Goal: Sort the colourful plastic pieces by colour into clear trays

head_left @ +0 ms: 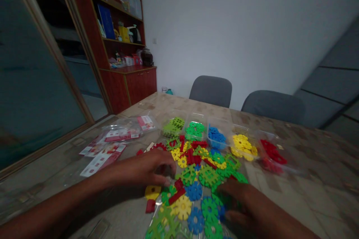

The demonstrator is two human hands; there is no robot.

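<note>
A loose heap of colourful plastic building pieces lies on the table, among them notched discs such as a blue disc (pixel 194 191) and a yellow disc (pixel 183 207). My left hand (pixel 155 166) hovers at the heap's left side, fingers curved, with a gap between thumb and fingers. Close to its thumb are a green disc (pixel 167 196) and a red bar (pixel 177 196). On the heap's right edge, my right hand (pixel 241 201) reaches over green and blue pieces, thumb and fingers apart; its fingertips are dark and partly hidden.
Behind the heap, clear tubs hold sorted pieces: olive green (pixel 174 125), green (pixel 195 130), blue (pixel 216 137), yellow (pixel 243 145) and red (pixel 272 153). Plastic packaging with printed cards (pixel 122 134) lies at left. Two grey chairs (pixel 211 89) stand beyond the table.
</note>
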